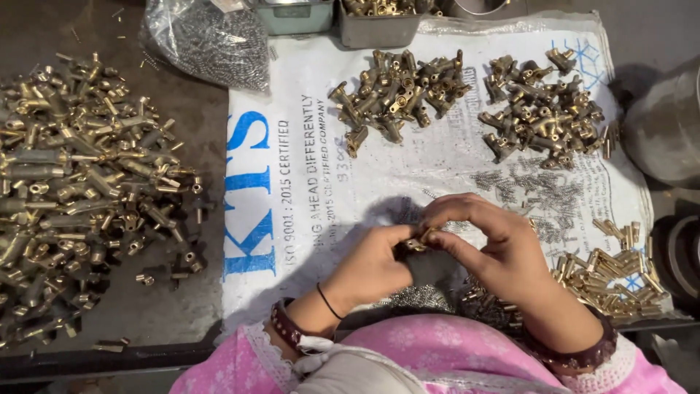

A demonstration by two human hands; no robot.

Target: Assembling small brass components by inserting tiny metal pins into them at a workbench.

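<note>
My left hand (370, 268) and my right hand (490, 242) meet over a white woven sack (306, 182) spread on the floor. Together they pinch a small brass fitting (417, 241) between the fingertips. Small silver springs (532, 191) lie scattered just beyond my right hand. More small silver parts (419, 298) sit under my wrists. A pile of short brass pins (609, 273) lies right of my right hand. Both wrists wear dark bangles over pink sleeves.
Two heaps of brass valve bodies (397, 91) (543, 109) lie at the sack's far side. A large heap of brass parts (80, 182) covers the floor at left. A clear bag of springs (211, 40) and metal trays (375, 22) stand at the back. A round metal vessel (667, 124) is at right.
</note>
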